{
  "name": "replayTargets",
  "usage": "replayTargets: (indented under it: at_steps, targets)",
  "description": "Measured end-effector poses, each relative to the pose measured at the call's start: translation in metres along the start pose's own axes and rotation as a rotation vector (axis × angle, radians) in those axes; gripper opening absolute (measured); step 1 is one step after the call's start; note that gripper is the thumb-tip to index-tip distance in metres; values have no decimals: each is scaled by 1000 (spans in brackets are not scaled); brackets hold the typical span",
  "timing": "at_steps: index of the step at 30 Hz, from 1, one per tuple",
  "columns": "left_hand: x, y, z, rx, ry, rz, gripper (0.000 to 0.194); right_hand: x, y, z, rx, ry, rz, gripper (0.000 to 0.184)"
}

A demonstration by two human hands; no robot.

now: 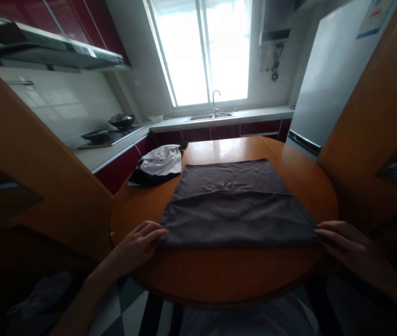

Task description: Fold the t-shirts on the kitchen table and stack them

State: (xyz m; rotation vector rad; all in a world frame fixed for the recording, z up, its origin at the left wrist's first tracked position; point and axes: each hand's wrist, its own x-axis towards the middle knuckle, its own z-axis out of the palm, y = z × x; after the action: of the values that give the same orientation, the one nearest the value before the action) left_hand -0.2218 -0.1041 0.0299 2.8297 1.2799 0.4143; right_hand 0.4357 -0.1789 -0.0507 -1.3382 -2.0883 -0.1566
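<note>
A dark grey cloth (233,219), which looks like a garment or bag with faint lettering on its far part, lies spread on the round wooden table (226,275). Its near part is folded over toward the far side, leaving a straight edge close to me. My left hand (142,240) pinches the near left corner between thumb and fingers. At the near right corner, my right hand (347,240) grips the cloth in the same way. Both hands are closed, and the cloth between them lies nearly flat.
A heap of white and black cloth (161,161) sits at the table's far left. Beyond stand a counter with a sink (210,116), a stove with pans (121,120), and a fridge (328,79) on the right. Wooden door frames flank both sides.
</note>
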Motion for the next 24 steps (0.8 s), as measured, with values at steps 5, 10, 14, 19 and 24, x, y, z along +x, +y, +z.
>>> replayTargets:
  at_steps: [5, 10, 14, 19, 24]
  targets:
    - [1, -4, 5, -90, 102, 4, 36, 3, -1, 0, -17, 1, -29, 24]
    - [1, -8, 12, -139, 98, 16, 29, 7, -2, 3, 22, 51, -27, 21]
    - [-2, -14, 15, -192, 130, 9, 23, 6, -5, 7, 68, 75, 10, 20]
    - [-1, -13, 5, -266, 69, -39, 22, 9, -14, 3, 160, 101, 81, 14]
    - [4, -1, -22, -354, 2, -109, 23, 13, -21, -9, 314, 81, 193, 9]
